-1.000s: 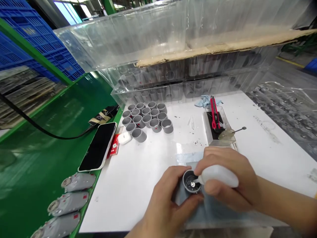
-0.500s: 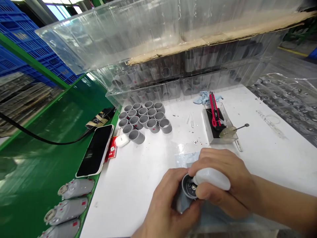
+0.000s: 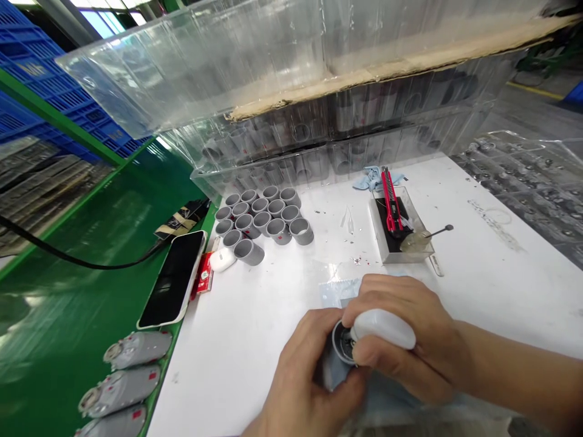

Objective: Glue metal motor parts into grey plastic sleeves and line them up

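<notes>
My left hand [image 3: 305, 376] wraps round a grey cylinder [image 3: 334, 370], tilted so its round mouth faces up toward me. Black parts show inside the mouth, partly covered by my fingers. In my right hand [image 3: 410, 340] is a small white squeeze bottle [image 3: 385, 328], pinched between thumb and fingers. The bottle's narrow end points into the cylinder's mouth, and its very tip is hidden. Beneath both hands lies a light blue sheet [image 3: 332, 292] on the white table [image 3: 218, 352].
Several grey tubes [image 3: 248, 250] stand grouped at the back left. Beyond them are clear plastic trays [image 3: 191, 79]. A box [image 3: 401, 256] with a red utility knife [image 3: 390, 203] sits at the right. A phone [image 3: 173, 279] and several grey units [image 3: 132, 388] line the left edge.
The squeeze bottle and my right hand have shifted slightly left over the cylinder's mouth, covering more of the parts inside. The whole view has moved a little.
</notes>
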The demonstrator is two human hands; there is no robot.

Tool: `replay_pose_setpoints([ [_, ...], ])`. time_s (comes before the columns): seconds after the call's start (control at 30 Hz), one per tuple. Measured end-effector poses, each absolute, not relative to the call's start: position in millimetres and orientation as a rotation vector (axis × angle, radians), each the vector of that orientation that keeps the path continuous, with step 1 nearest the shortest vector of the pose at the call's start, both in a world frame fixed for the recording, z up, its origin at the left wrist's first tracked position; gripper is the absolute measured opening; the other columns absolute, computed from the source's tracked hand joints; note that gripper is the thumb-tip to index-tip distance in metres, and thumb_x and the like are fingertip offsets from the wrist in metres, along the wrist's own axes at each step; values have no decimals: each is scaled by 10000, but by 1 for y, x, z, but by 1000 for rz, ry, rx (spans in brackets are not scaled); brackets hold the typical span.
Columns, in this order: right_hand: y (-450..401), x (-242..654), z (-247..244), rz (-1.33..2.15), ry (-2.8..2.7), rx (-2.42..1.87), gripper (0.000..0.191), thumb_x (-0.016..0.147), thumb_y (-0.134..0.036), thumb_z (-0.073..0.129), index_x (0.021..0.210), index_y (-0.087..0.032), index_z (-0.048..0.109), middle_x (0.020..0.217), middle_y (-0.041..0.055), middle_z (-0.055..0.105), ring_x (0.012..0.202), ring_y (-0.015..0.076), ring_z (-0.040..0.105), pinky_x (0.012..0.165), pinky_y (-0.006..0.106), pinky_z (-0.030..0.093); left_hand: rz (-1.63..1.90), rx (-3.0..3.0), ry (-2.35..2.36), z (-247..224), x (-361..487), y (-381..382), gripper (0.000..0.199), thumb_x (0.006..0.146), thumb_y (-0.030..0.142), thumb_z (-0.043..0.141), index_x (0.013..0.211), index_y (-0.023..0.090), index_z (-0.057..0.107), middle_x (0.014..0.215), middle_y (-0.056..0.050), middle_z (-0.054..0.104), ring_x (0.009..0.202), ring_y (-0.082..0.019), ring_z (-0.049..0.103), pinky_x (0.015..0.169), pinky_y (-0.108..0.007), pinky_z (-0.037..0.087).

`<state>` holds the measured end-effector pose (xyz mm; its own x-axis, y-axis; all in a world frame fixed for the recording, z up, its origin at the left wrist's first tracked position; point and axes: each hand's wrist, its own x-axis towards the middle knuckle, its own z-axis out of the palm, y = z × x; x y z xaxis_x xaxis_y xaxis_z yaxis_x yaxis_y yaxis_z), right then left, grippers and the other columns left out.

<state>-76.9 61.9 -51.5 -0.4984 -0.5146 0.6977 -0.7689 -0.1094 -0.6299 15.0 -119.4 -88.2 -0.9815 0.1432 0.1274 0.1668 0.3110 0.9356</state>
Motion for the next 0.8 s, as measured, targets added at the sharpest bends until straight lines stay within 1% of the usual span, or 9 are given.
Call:
replay_pose_setpoints([
  [0.13,62,-78,-53,1644,-1933,1437,218,1086,-299,553,923,-155,533,746,9,560,650,117,451,622,288,370,-1801,-290,-2534,-89,15,-120,512,892,151,642,1352,371,595,1261,40,645,1118,-180,647,965,-314,544],
  [0.37,63,-79,-52,1629,-1927,1433,191,1074,-282,563,933,-156,535,748,9,568,648,119,457,626,289,373,-1846,-278,-2542,-88,16,-121,501,913,180,690,1358,392,598,1275,34,637,1138,-198,639,983,-333,548],
  [0.67,62,-79,-54,1650,-1908,1430,183,1061,-270,570,922,-156,533,742,11,557,645,122,452,620,290,368,-1868,-270,-2538,-86,14,-120,434,920,200,699,1324,341,628,1259,-4,647,1136,-228,641,979,-362,547],
  [0.8,62,-79,-53,1643,-1900,1426,188,1061,-265,572,916,-153,530,740,10,553,642,118,437,623,288,366,-1874,-264,-2538,-86,15,-119,469,900,175,695,1326,359,626,1255,10,649,1126,-217,645,977,-350,547],
])
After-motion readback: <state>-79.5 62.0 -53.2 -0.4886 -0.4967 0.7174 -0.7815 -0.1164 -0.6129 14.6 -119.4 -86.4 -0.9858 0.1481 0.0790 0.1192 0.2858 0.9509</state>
